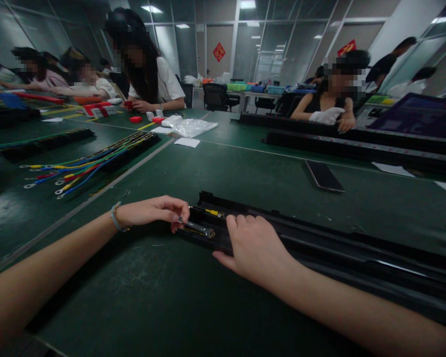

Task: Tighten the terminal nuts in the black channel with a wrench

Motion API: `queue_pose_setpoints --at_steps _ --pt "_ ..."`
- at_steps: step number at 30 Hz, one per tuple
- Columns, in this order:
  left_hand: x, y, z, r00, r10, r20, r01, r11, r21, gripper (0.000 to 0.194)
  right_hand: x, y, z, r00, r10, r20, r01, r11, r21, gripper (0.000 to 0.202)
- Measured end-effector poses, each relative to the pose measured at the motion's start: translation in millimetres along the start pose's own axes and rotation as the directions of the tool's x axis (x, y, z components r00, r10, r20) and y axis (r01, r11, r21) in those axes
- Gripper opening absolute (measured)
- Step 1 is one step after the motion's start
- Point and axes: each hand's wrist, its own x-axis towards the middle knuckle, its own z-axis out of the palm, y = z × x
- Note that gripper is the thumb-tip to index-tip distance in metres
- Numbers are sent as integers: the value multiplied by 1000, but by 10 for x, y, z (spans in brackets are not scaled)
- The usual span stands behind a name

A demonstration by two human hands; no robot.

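Note:
My left hand [170, 210] is closed on one end of a small metal wrench [198, 228]. The wrench's ring end sits over a fastener near the left end of a long black rail [319, 238]. Beside it, inside the rail, lies a yellow-sleeved cable lug [213, 212], with another bolt head at its tip. My right hand [254, 243] grips the rail from above, just right of the wrench, fingers over the top and thumb on the near side. Its palm hides the part of the rail underneath.
Bundled coloured cables with ring lugs [92, 158] lie at the left. A phone [324, 176] rests beyond the rail. Farther back are a clear plastic bag [195, 127], red and white parts [100, 109] and more black rails [357, 146]. Several people work around the green tables.

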Motion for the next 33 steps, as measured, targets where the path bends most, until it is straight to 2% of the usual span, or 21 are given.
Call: queue_pose_setpoints --at_steps 14,33 --pt "-4 3 7 1000 -25 -19 25 1000 6 9 3 7 35 999 -2 -33 1 1000 -7 48" --pt "-5 -14 2 1000 -15 -16 15 1000 -4 9 1 9 25 1000 -3 -21 3 1000 -4 48"
